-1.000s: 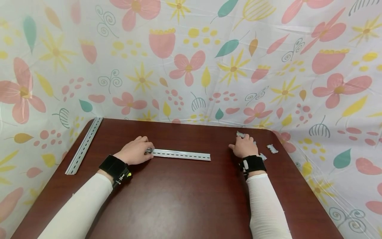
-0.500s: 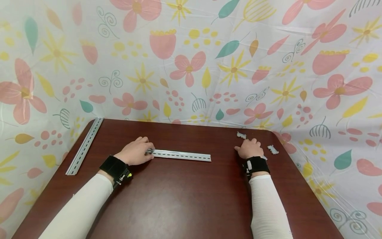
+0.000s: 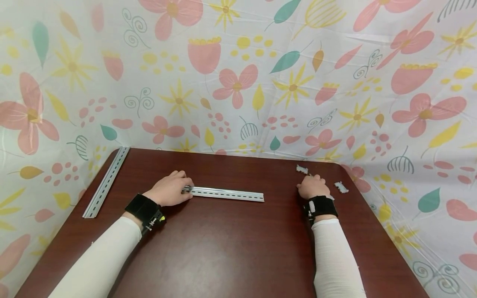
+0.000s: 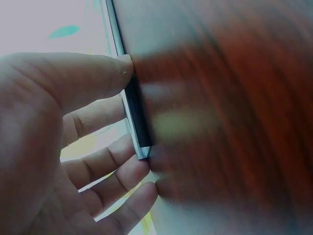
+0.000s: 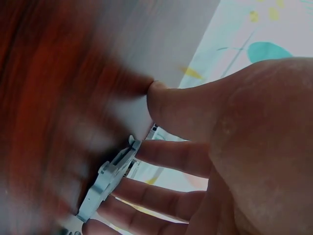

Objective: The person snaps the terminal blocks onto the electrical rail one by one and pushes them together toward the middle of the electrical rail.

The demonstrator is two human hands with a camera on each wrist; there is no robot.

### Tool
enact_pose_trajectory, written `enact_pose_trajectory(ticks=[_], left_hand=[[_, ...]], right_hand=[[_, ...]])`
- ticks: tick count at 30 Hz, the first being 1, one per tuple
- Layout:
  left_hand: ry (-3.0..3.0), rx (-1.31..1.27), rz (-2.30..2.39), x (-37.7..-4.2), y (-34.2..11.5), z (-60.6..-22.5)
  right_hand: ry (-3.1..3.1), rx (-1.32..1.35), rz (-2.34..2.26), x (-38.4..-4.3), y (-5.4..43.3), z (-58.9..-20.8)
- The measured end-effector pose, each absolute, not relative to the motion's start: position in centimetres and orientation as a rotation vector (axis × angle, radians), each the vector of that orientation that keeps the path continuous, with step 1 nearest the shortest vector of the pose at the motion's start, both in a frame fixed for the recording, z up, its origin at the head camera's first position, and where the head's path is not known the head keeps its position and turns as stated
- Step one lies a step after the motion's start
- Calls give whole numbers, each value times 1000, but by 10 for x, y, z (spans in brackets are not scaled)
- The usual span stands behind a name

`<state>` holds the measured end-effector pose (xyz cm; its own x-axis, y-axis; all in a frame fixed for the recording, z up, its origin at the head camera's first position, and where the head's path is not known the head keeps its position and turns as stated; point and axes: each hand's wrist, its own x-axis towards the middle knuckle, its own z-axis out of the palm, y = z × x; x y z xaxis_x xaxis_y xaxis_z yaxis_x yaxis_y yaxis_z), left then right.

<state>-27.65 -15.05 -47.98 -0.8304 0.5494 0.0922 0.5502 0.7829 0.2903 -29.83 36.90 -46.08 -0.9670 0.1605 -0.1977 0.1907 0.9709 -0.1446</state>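
On the left half of the table, my left hand (image 3: 169, 189) grips the left end of a slotted DIN rail (image 3: 227, 193), thumb on the near edge and fingers at the far one. A dark piece (image 4: 138, 115) runs along the rail's end in the left wrist view. At the right, my right hand (image 3: 312, 187) reaches down over a light grey plastic clip-like part (image 5: 105, 183). Its fingertips touch that part along one side, while the thumb (image 5: 161, 103) stands apart from it. The hand hides most of this part in the head view.
Another, longer DIN rail (image 3: 106, 182) lies along the table's left edge. Two more grey plastic parts lie near the right hand: one part (image 3: 302, 169) beyond it, another part (image 3: 340, 187) to its right. A flowered cloth (image 3: 238, 82) hangs behind the table (image 3: 208, 252).
My right hand has shifted a little right and nearer, uncovering the far grey part. My left hand keeps its grip on the rail, unmoved.
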Motion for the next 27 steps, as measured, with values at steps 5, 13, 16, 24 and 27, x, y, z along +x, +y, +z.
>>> enact_pose_trajectory(ticks=[5, 13, 16, 24, 27], left_hand=[[-2960, -914, -491, -277, -151, -480], [-2963, -910, -487, -277, -151, -481], [-2963, -905, -491, -277, -151, -481], [-2959, -907, -487, -277, -151, -482], [-2959, -904, -488, -278, -152, -482]], right_hand=[[2941, 231, -234, -299, 370, -459], [2945, 181, -253, -298, 374, -460], [2955, 173, -260, -298, 375, -460], [2963, 148, -275, -295, 376, -458], [2970, 129, -274, -294, 376, -457]])
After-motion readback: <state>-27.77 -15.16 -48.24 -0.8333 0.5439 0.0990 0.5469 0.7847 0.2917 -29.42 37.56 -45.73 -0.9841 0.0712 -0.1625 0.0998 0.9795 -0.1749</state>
